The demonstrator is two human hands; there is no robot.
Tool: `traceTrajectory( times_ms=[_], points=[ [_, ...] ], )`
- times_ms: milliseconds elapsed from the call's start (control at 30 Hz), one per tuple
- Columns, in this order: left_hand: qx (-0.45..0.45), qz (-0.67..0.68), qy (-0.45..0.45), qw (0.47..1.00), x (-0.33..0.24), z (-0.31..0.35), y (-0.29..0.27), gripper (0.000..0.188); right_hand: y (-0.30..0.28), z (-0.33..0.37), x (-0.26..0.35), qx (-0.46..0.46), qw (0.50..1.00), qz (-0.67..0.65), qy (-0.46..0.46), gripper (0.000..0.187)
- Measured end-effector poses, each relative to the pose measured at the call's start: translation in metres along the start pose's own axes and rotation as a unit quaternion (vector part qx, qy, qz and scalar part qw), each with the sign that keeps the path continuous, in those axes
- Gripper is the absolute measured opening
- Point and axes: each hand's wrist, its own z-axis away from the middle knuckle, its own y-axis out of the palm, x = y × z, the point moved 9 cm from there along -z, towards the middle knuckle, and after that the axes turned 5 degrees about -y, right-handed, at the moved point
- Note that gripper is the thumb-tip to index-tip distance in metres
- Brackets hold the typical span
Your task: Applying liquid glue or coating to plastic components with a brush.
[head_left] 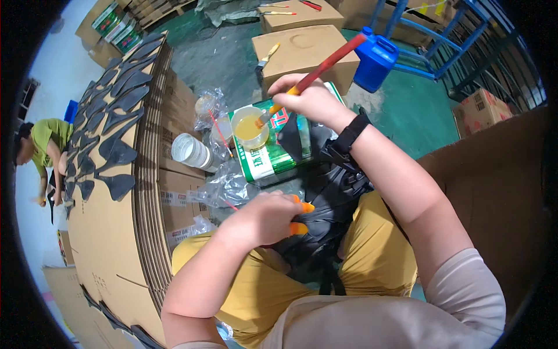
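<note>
My right hand (314, 102) grips a paintbrush (332, 60) with a long red handle, its bristle end slanting down into a clear plastic cup of yellowish liquid (249, 129). The cup stands on a green and white metal tin (263, 167). A black pointed flat piece (292, 139) lies on the tin beside the cup. Lower down, my left hand (272, 216) hovers above dark material between my knees. Orange covers (299, 228) sit on its fingertips, which are apart with nothing visible between them. A black watch or band (352, 132) is on my right wrist.
At left, stacked cardboard sheets (110, 227) carry many black cut pieces (119, 152); a person in green (49, 139) works beyond. Around the tin are stacked white cups (190, 151) and plastic bags. Farther off stand cartons (314, 49) with brushes, a blue jerrycan (375, 61) and a blue frame.
</note>
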Motion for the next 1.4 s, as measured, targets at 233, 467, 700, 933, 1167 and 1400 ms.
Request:
traceTrajectory(
  times_ms=[233, 467, 700, 933, 1167, 1400],
  points=[
    [0.013, -0.062, -0.039, 0.997, 0.026, 0.018, 0.002, 0.037, 0.069, -0.019, -0.004, 0.114, 0.987, 0.09, -0.075, 0.016],
    [0.0, -0.059, -0.056, 0.997, 0.037, 0.029, -0.002, 0.035, 0.079, -0.023, -0.007, 0.142, 0.981, 0.097, -0.093, 0.014],
    [-0.065, -0.023, -0.034, 0.997, 0.048, 0.025, -0.008, 0.025, 0.057, -0.029, 0.002, 0.086, 0.992, 0.073, -0.053, 0.02],
    [0.016, 0.023, -0.095, 0.995, 0.053, 0.016, -0.003, 0.037, 0.036, 0.0, -0.052, -0.046, 0.939, -0.26, 0.221, 0.029],
    [0.023, 0.02, -0.092, 0.995, 0.051, 0.008, -0.001, 0.038, 0.026, 0.012, -0.052, -0.061, 0.935, -0.269, 0.222, 0.019],
    [0.025, 0.014, -0.088, 0.996, 0.043, 0.007, -0.002, 0.04, 0.024, 0.013, -0.019, -0.04, 0.971, -0.214, 0.1, 0.016]
  ],
)
